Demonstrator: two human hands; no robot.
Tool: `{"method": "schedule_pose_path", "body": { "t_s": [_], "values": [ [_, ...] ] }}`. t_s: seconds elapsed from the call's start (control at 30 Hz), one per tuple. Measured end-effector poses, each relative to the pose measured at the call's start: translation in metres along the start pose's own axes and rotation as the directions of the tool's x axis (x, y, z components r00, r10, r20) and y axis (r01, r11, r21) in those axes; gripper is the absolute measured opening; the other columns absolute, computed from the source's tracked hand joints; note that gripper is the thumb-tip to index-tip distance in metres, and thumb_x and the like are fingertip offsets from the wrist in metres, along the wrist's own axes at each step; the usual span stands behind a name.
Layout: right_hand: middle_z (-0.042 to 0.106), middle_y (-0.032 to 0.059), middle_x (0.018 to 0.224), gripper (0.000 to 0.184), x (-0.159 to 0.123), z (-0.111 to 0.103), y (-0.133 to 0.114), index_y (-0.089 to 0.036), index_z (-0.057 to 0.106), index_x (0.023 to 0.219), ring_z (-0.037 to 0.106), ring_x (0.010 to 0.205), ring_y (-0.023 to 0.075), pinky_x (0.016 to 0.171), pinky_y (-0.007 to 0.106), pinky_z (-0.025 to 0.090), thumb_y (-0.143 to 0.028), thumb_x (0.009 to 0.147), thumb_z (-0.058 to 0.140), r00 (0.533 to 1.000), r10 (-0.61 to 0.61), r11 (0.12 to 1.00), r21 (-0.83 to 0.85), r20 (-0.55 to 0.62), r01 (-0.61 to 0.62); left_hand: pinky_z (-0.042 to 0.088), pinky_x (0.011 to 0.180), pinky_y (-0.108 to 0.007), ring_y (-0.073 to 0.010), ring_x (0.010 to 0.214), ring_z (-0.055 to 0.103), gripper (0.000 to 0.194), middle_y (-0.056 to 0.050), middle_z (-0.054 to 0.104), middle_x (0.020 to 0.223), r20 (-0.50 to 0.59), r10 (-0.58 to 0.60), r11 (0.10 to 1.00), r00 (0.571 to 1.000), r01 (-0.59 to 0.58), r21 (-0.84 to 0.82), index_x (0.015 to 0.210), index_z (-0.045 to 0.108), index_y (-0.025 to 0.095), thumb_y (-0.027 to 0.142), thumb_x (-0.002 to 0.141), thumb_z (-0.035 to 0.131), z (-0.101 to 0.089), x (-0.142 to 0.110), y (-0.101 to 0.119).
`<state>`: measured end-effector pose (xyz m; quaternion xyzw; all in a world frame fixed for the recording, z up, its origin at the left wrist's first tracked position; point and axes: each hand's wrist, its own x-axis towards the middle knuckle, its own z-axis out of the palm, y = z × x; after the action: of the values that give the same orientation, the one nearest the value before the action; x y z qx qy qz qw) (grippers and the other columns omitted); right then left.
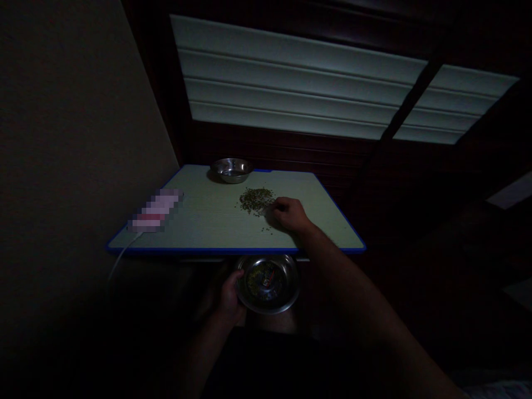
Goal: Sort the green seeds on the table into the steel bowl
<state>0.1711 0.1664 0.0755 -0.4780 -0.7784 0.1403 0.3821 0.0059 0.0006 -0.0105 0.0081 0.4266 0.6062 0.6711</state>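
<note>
My left hand (231, 296) grips the left rim of a shiny metal bowl (245, 302), just below the table's front edge. Small greenish grains and a reddish patch show inside that bowl. On the table, my right hand (290, 215) is closed, its fingers curled down at the right side of a spread of small green grains that look like mung beans (254, 199). A pale spot shows by its fingertips, but whatever they hold is hidden. A few loose grains lie nearer the front edge.
A second metal bowl (231, 170) stands at the back of the pale, blue-edged table (208, 221). At the left lies a blurred-out pinkish object (155, 211) with a white cable (120, 256) hanging over the edge. A wall (83, 111) rises close on the left.
</note>
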Motion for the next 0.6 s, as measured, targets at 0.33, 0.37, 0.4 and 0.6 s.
{"method": "schedule_pose_path", "body": {
  "t_s": [0.33,0.37,0.4,0.6],
  "values": [
    [0.062,-0.0007,0.063,0.013,0.000,0.001,0.002,-0.016,0.067,0.068,0.053,0.063,0.0130,0.062,0.025,0.039,-0.022,0.069,0.056,0.998,0.059,0.991,0.120,0.026,-0.062,0.057,0.068,-0.032,-0.0240,0.074,0.071,0.016,-0.009,0.076,0.075,-0.008,0.029,0.999,1.000,-0.029,0.013,0.081,0.074,0.012,0.018,0.070,0.062,0.003,-0.002,0.001],
    [0.063,-0.0002,0.065,0.014,0.000,0.001,0.002,-0.016,0.068,0.070,0.054,0.063,0.0131,0.063,0.026,0.040,-0.022,0.070,0.056,0.999,0.046,0.992,0.120,0.021,-0.048,0.057,0.070,-0.033,-0.0246,0.077,0.072,0.018,-0.009,0.077,0.077,-0.002,0.041,0.999,0.999,-0.041,0.010,0.083,0.074,0.013,0.018,0.070,0.063,0.002,-0.001,0.000],
    [0.064,0.0003,0.067,0.015,0.001,0.001,0.002,-0.016,0.069,0.072,0.054,0.064,0.0132,0.064,0.026,0.041,-0.023,0.071,0.056,0.999,0.030,0.992,0.120,0.015,-0.032,0.057,0.072,-0.033,-0.0252,0.079,0.072,0.018,-0.010,0.077,0.078,0.000,0.029,0.999,1.000,-0.029,0.012,0.083,0.074,0.012,0.018,0.070,0.063,0.000,0.000,0.000],
    [0.068,0.0011,0.072,0.014,0.001,0.003,0.003,-0.017,0.071,0.074,0.057,0.069,0.0138,0.070,0.026,0.043,-0.022,0.071,0.058,0.999,-0.024,0.995,0.097,0.038,0.020,0.058,0.072,-0.036,-0.0273,0.081,0.072,0.020,-0.008,0.077,0.079,0.020,0.010,1.000,1.000,-0.011,0.024,0.086,0.073,0.013,0.021,0.069,0.066,-0.005,0.005,-0.002]
  ]
}}
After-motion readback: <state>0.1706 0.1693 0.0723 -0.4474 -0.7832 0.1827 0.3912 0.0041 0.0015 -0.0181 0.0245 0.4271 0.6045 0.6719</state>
